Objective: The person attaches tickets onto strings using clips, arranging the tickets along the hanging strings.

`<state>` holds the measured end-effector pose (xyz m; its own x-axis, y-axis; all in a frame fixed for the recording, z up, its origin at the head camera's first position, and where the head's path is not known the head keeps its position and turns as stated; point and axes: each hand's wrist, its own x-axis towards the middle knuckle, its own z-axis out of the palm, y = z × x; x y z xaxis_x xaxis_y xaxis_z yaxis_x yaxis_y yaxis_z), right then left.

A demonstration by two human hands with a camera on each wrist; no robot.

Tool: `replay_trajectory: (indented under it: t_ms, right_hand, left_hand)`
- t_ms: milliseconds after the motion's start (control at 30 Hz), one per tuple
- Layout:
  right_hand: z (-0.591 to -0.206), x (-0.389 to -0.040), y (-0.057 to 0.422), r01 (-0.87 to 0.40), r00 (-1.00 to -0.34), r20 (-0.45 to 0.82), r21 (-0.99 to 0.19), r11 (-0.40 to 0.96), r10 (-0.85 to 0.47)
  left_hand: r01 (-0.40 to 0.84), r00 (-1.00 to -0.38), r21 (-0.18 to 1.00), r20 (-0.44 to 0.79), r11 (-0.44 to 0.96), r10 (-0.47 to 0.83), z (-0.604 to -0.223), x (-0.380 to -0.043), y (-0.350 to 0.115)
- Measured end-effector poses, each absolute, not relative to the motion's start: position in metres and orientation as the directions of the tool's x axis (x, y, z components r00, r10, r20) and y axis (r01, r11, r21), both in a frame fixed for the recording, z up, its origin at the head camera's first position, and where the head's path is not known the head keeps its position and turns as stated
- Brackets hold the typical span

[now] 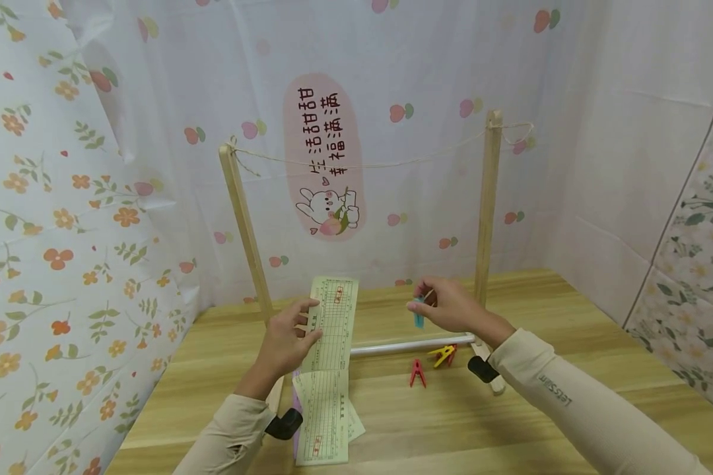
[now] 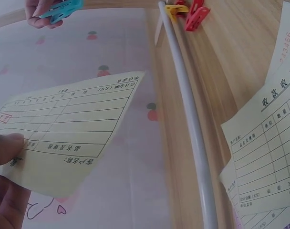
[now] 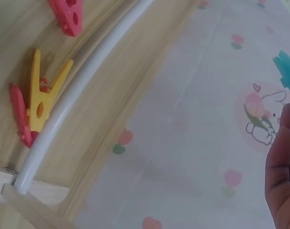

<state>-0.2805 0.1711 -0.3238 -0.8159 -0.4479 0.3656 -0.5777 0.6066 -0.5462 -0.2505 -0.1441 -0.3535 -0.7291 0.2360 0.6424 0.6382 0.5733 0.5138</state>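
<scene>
My left hand pinches a pale green receipt slip by its left side, holding it up over the table. In the left wrist view the slip shows printed lines and a small red stamp. My right hand pinches a blue clothespin between thumb and fingers, to the right of the slip. In the right wrist view part of the clothespin shows at the right edge. More receipt slips lie on the table below the left hand, with a purple sheet under them.
A thin string hangs between two wooden posts, joined low down by a white rod. A yellow clothespin rests over a red one near the right post. Another red clothespin lies closer.
</scene>
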Motion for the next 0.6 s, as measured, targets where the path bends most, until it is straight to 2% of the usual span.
replay_trajectory:
  t_ms: [600]
  right_hand:
    - [-0.314,-0.282,0.159,-0.596,-0.802,0.42,-0.527,0.606,-0.424]
  left_hand:
    - [0.657,-0.702,0.501,0.679,0.563,0.215,-0.343,-0.26,-0.149]
